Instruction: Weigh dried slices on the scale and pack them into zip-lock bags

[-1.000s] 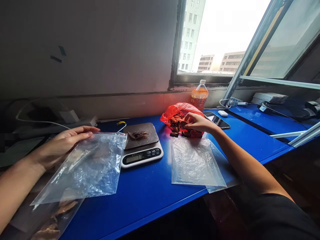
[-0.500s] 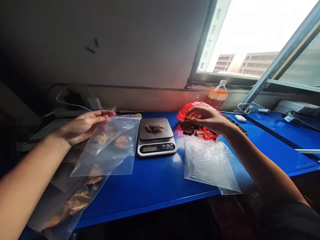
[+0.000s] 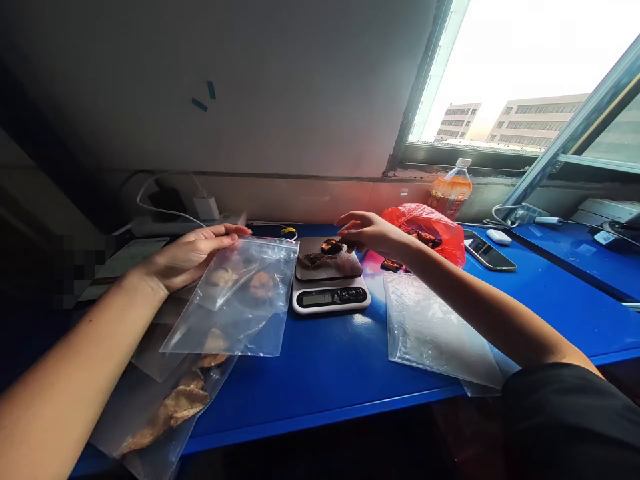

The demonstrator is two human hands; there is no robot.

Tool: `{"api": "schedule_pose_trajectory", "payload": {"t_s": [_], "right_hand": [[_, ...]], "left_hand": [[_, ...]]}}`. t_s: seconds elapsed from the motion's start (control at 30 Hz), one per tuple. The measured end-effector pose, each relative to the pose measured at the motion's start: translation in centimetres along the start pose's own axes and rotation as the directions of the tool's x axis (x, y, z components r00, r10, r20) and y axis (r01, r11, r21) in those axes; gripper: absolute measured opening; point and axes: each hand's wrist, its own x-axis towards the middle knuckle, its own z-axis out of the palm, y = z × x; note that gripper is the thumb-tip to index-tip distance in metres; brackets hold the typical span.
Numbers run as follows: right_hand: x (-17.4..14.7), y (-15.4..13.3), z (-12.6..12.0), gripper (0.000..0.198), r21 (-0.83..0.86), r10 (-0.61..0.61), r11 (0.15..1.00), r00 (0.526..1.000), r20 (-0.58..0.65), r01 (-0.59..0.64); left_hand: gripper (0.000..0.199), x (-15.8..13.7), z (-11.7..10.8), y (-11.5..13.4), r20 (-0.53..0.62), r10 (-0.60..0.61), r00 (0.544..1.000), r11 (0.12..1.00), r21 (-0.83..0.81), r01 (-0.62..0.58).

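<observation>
My left hand pinches the top edge of a clear zip-lock bag, which hangs flat over other bags. Below it lies a second clear bag with brown dried slices inside. Reaching over the kitchen scale, my right hand has its fingertips at the right end of a dark dried slice. Under that slice, another shrivelled dried piece rests on the metal plate. The scale's display is lit, but its digits are too small to read.
A red plastic bag with dark dried pieces stands right of the scale. In front lie clear bags, partly under my right forearm. Behind are an orange drink bottle, a phone, a white case and a white charger cable.
My right hand has moved left from the red bag to the scale, bringing a dark dried slice over the plate. My left hand keeps its pinch on the zip-lock bag. The view has shifted slightly.
</observation>
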Motion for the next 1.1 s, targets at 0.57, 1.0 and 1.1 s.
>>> {"api": "schedule_pose_trajectory", "payload": {"t_s": [0.57, 1.0, 1.1], "right_hand": [[-4.9, 5.8, -8.2, 0.026, -0.357, -0.287, 0.929, 0.790, -0.542, 0.092], [-5.2, 4.7, -6.6, 0.017, -0.669, -0.447, 0.742, 0.779, -0.439, 0.048], [-4.9, 5.9, -8.2, 0.018, -0.686, -0.424, 0.722, 0.727, -0.540, -0.089]], "left_hand": [[0.021, 0.2, 0.3, -0.5, -0.065, -0.069, 0.995, 0.998, -0.012, 0.069], [0.019, 0.0, 1.0, -0.2, -0.066, -0.094, 0.993, 0.996, -0.019, 0.093], [0.020, 0.1, 1.0, -0.4, -0.059, -0.088, 0.994, 0.996, -0.024, 0.086]]}}
